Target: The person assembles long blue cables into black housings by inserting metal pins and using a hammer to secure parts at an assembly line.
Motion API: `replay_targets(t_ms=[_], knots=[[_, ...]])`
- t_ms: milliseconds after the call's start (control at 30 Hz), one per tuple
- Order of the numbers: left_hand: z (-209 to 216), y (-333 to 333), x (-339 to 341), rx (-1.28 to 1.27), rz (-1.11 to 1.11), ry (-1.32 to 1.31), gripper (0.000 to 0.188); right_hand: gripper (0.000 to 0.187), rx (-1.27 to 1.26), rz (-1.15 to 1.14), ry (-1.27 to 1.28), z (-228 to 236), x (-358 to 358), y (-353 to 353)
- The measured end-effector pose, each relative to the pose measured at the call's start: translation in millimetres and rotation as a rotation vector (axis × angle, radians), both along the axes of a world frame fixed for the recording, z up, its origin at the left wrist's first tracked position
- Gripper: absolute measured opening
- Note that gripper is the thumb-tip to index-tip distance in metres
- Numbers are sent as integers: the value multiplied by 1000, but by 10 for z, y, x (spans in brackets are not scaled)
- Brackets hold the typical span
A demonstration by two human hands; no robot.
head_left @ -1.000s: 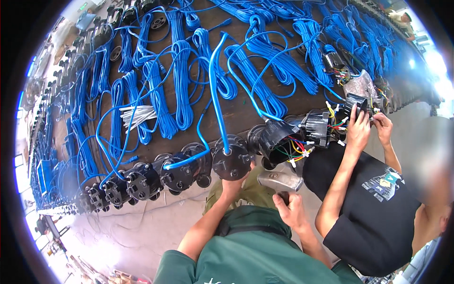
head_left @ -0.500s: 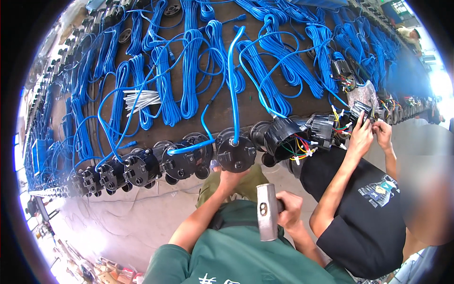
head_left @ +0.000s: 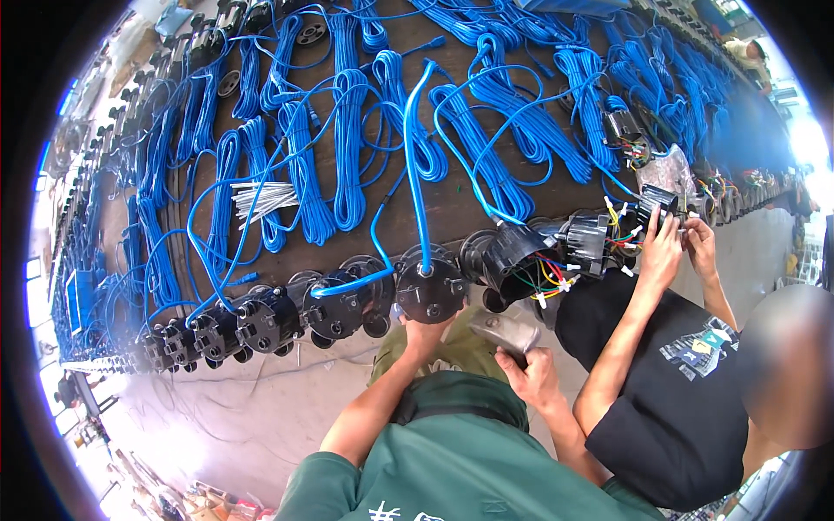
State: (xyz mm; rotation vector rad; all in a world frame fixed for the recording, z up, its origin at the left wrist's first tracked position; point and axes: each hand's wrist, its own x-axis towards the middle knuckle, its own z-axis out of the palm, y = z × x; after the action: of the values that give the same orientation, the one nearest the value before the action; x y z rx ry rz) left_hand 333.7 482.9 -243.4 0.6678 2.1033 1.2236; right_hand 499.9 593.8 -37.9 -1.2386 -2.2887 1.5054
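At bench edge, left of the grip: row of black round housings (head_left: pixel 261 317), each trailing a blue cable (head_left: pixel 417 165).
Left hand (head_left: pixel 426 330): fingers closed under the rim of one black housing (head_left: pixel 430 291), apparently steadying it.
Right hand (head_left: pixel 530 378): wrapped around hammer (head_left: pixel 506 334), head raised just right of that housing.
Further right: co-worker's hands (head_left: pixel 673 243) at coloured wires (head_left: pixel 552 273).
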Motion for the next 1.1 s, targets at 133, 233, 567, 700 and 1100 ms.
replay_targets(t_ms=[133,233,567,700,1100], knots=[[642,65,-278,-21,-148,-91,37,26,-173,-130,130,136,30,-103],[586,-4,-371,87,-181,-31,32,17,-305,-359,370,270,39,-244],[-297,-136,-148,-183,-122,-110,94,30,-138,-275,-17,-37,115,-457],[-1,-5,-178,-177,-94,-339,85,37,182,-166,25,-31,183,-341],[313,75,-129,-36,71,-336,65,21,421,7,31,-179,65,-228]])
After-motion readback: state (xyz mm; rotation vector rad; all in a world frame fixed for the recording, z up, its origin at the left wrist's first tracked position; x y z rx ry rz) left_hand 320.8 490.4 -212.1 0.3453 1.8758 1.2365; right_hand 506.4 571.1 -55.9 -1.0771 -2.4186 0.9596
